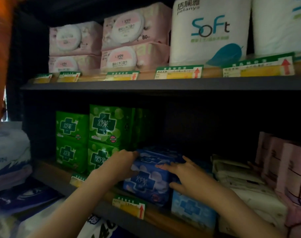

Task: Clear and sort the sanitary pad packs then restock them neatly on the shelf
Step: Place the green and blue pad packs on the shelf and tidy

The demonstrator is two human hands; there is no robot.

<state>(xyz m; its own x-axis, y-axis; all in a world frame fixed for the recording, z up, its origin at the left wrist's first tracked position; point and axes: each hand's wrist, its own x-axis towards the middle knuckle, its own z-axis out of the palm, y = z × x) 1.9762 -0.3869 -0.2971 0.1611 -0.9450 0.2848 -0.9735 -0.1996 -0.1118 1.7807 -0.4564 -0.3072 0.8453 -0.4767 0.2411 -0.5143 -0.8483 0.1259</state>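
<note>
Item in hand: dark blue sanitary pad pack (147,182), standing on the lower shelf (163,215) near its front edge, just right of the green packs.
Left hand (122,164): fingers curled over the pack's upper left corner, thumb at its left face; it grips the pack.
Right hand (189,176): fingers straight and spread, lying flat across the pack's top right and right side; it presses, it does not clasp.
Neighbour, right: light blue pad pack (192,209), lower and touching or just beside the dark blue one; the dim light makes the contact hard to judge.
Neighbour, left: green pad packs (94,140), stacked two high in two columns, faces forward.
Gap: dark space behind and to the right of the green stack, far in.
Far right: pink packs (287,170) and pale tissue packs (245,182).
Upper shelf: pink wet-wipe packs (129,38), white "Soft" toilet roll pack (209,31).
Shelf front: price tag (130,206) below the pack.
Handling note: likely best to keep the pack upright, face forward, slide it flush against the green column and square it to the shelf edge, with both hands steadying so the soft wrapper does not buckle.
</note>
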